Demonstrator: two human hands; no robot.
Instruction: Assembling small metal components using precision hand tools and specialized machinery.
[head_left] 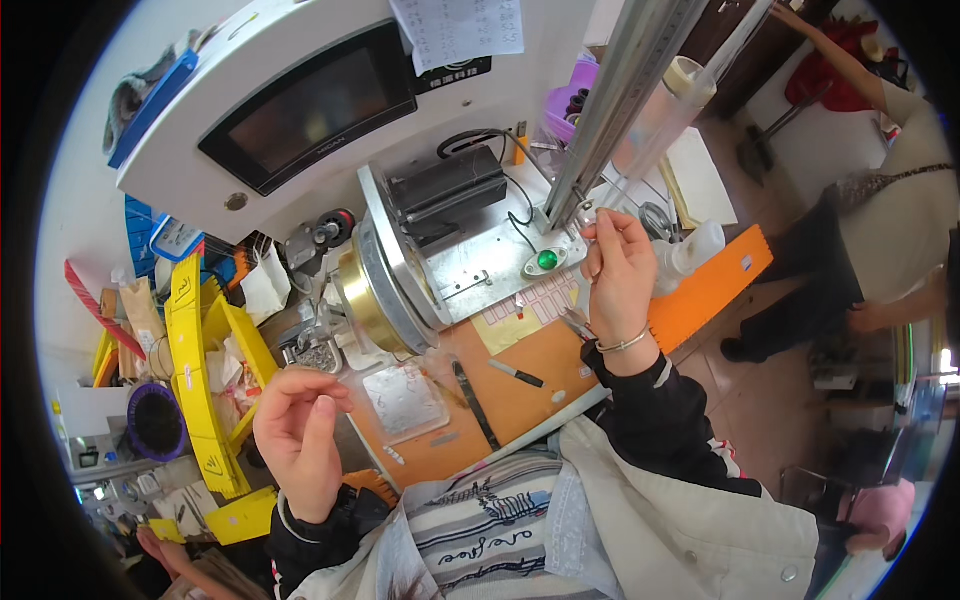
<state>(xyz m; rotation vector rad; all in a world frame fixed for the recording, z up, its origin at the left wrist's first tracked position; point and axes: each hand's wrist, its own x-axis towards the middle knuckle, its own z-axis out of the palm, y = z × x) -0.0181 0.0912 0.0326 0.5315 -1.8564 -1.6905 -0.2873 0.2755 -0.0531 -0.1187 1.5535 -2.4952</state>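
My right hand (622, 272) is raised beside the foot of an upright metal rail (612, 110). Its thumb and fingers are pinched together; what they hold, if anything, is too small to make out. Near that hand, a round green button (547, 259) sits on the machine's metal base (465, 262). Over on the left, my left hand (300, 435) hovers with curled fingers and its thumb against them, the contents hidden. Between the hands stand a brass-coloured ring (362, 300) and a thick grey disc. Below them lies a clear shallow tray (405, 400) holding tiny pieces.
A dark screen (310, 105) is set in the white machine housing. Yellow bins (240, 345) stand at left. A marker (516, 373) and a black strip (474, 404) lie on the orange-brown table. A white bottle (690, 255) stands at right; other people are beyond.
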